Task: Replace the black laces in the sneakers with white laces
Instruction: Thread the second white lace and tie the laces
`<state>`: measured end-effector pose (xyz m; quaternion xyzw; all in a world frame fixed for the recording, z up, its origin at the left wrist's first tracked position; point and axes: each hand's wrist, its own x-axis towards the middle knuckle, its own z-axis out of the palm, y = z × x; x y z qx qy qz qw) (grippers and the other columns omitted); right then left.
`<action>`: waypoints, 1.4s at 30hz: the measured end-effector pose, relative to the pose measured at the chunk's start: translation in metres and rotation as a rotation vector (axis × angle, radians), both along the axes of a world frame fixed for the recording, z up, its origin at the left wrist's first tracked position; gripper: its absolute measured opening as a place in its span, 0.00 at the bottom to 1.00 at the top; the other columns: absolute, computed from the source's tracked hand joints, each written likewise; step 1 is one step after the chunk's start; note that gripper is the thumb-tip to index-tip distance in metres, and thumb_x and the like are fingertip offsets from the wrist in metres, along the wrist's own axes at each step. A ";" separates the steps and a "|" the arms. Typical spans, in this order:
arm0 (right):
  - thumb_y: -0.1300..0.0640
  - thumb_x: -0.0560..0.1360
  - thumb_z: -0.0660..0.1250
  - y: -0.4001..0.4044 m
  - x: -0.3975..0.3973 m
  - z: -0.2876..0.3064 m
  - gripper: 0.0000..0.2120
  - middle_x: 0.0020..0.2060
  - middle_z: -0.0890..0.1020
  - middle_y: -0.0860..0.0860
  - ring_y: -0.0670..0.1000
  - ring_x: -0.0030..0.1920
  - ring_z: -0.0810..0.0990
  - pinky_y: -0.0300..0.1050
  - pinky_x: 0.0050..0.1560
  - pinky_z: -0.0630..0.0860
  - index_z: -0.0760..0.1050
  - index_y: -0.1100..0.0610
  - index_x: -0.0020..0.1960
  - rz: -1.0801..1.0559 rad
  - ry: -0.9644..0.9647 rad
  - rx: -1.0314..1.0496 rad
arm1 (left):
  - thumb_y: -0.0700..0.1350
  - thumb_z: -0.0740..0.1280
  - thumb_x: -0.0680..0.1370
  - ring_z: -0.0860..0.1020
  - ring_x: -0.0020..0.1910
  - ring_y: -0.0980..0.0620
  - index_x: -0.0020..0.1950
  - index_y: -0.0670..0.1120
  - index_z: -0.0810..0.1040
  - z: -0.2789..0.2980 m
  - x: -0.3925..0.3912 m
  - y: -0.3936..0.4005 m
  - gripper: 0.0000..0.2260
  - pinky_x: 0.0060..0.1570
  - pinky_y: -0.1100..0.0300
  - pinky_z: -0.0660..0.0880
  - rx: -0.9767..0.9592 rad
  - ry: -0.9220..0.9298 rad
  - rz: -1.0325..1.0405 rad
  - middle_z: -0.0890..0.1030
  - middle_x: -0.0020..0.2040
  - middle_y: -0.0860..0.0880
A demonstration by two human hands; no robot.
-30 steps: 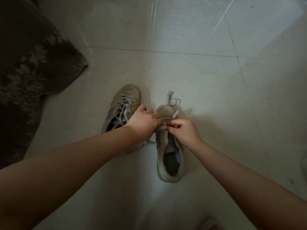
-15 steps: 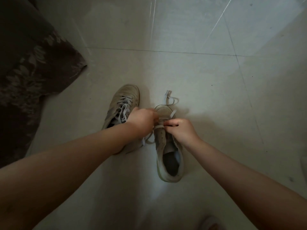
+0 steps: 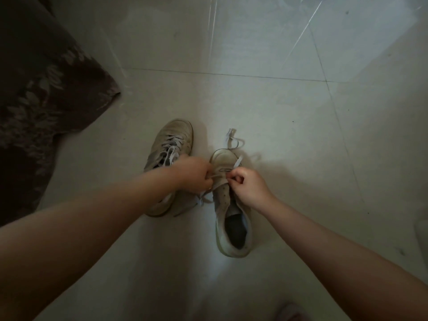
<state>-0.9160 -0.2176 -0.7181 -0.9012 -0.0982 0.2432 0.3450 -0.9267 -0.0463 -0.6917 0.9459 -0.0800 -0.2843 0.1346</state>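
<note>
Two shoes: both on pale tiled floor (image 3: 278,112), toes pointing away from the person, side by side, not touching as far as visible
Left shoe (image 3: 173,137): worn, light-coloured, already threaded with white lace (image 3: 170,150) criss-crossed over the tongue; heel part hidden under the left forearm
Right shoe (image 3: 231,218): light-coloured, dark insole showing, opening wide; only the rows nearest the toe carry lace, eyelets further back bare
Loose lace (image 3: 232,141): white, one end runs out past the toe of the right shoe and curls on the floor; another short bit sticks up at the right side of the toe, just above the right hand
Lace tail (image 3: 201,199): white end hangs down between the two shoes, below the left hand
Left hand (image 3: 192,173): fingers curled closed, pinching lace at the left side of the right shoe near the toe; slightly blurred
Right hand (image 3: 246,188): fingers curled in, thumb and forefinger pinched on the lace at the right-side eyelets of the same shoe
Hands: near each other, small gap between, both over the front of the right shoe
Black laces: cannot tell, none made out in this dim view
Fabric (image 3: 41,93): dark, leaf pattern, far left, well apart from the shoes
Light: dim, right side of the floor brighter
</note>
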 end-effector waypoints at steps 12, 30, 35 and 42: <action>0.62 0.78 0.63 -0.020 0.005 0.008 0.10 0.39 0.80 0.52 0.54 0.47 0.80 0.51 0.52 0.77 0.70 0.55 0.39 -0.236 0.328 0.181 | 0.41 0.64 0.70 0.77 0.43 0.41 0.46 0.42 0.76 0.012 0.008 0.021 0.07 0.45 0.53 0.68 0.193 -0.774 0.025 0.77 0.47 0.42; 0.62 0.81 0.49 -0.030 0.018 0.031 0.15 0.26 0.68 0.50 0.46 0.26 0.68 0.42 0.41 0.77 0.63 0.57 0.36 -0.710 0.730 1.138 | 0.48 0.61 0.76 0.77 0.47 0.41 0.48 0.44 0.70 0.001 -0.015 -0.041 0.08 0.39 0.57 0.69 -0.152 -0.178 0.408 0.76 0.44 0.44; 0.51 0.80 0.57 -0.053 0.016 0.014 0.14 0.32 0.71 0.52 0.46 0.26 0.67 0.40 0.29 0.64 0.68 0.55 0.37 -0.339 0.265 0.184 | 0.50 0.61 0.76 0.76 0.41 0.45 0.50 0.43 0.72 -0.004 -0.014 -0.033 0.10 0.37 0.58 0.71 -0.154 -0.138 0.476 0.76 0.42 0.46; 0.53 0.76 0.66 -0.050 0.008 0.018 0.09 0.35 0.79 0.49 0.51 0.41 0.78 0.50 0.46 0.74 0.78 0.55 0.40 0.176 0.048 -0.015 | 0.61 0.62 0.76 0.76 0.46 0.52 0.52 0.48 0.78 -0.008 -0.003 -0.030 0.18 0.50 0.56 0.74 -0.558 0.317 0.614 0.79 0.47 0.51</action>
